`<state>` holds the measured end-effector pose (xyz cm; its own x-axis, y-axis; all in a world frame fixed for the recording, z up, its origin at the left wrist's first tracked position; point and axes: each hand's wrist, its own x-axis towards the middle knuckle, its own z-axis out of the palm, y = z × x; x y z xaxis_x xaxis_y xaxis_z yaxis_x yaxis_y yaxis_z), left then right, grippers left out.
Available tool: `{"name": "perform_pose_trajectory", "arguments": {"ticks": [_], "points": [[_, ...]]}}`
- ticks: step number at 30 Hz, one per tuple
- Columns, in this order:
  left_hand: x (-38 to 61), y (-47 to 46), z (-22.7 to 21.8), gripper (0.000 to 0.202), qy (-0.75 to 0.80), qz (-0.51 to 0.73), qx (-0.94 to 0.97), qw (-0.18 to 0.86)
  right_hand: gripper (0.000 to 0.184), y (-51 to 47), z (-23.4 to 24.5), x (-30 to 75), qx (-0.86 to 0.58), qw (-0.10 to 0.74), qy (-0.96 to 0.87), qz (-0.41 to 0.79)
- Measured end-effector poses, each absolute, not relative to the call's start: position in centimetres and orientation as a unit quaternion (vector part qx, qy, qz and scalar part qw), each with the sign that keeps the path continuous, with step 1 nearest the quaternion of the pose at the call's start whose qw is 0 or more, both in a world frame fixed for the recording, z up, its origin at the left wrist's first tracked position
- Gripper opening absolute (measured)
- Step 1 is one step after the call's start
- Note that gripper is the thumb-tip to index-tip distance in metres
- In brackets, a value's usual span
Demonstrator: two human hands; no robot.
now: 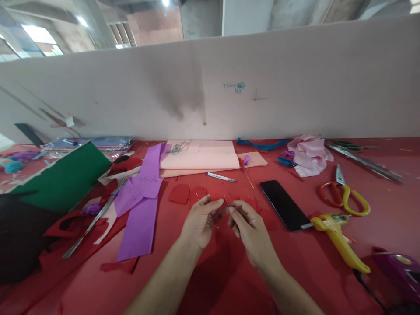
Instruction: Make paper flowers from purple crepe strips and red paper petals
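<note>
My left hand (200, 221) and my right hand (249, 227) meet over the red table (229, 280), fingertips pinched together. Between them stands a thin wire or needle (226, 200) with small red felt pieces (219, 196) at the fingertips. Which hand grips the wire I cannot tell exactly; both pinch at it. Red felt petals (180, 193) lie just beyond the left hand. A white pen (221, 177) lies further back.
A black phone (285, 204) lies right of my hands, then a yellow glue gun (339, 239) and red-yellow scissors (344, 197). Purple felt strips (141, 205), green felt (62, 177), peach sheets (200, 158) and pink tissue (308, 155) lie around. A white partition (210, 87) closes the back.
</note>
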<state>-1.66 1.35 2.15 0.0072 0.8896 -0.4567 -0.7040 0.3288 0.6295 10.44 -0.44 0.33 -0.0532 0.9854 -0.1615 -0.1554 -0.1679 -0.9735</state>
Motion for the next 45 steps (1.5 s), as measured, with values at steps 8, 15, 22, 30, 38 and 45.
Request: {"name": "perform_pose_trajectory", "arguments": {"ticks": [8,15,22,30,38,45], "points": [[-1.7,1.3,2.0,0.020,0.422,0.572,0.122,0.693,0.024,-0.4,0.2,10.3,-0.483,0.484,-0.424,0.595],[-2.0,2.0,0.6,0.016,0.461,0.555,0.147,0.677,0.023,0.1,0.9,10.8,-0.480,0.542,-0.350,0.594],[-1.1,1.3,0.2,0.006,0.557,0.400,0.397,0.610,0.026,0.3,2.0,13.2,-0.462,0.609,-0.225,0.605],[0.7,-0.2,-1.7,0.038,0.595,0.330,0.451,0.578,0.027,-1.4,2.1,16.6,-0.515,0.662,-0.207,0.503],[-2.2,-3.7,0.4,0.018,0.600,0.441,0.474,0.470,0.016,-1.5,4.1,18.1,-0.512,0.709,-0.336,0.349],[-0.6,-7.4,2.9,0.037,0.525,0.394,0.534,0.532,0.010,-4.4,4.9,14.3,-0.540,0.640,-0.388,0.385]]}}
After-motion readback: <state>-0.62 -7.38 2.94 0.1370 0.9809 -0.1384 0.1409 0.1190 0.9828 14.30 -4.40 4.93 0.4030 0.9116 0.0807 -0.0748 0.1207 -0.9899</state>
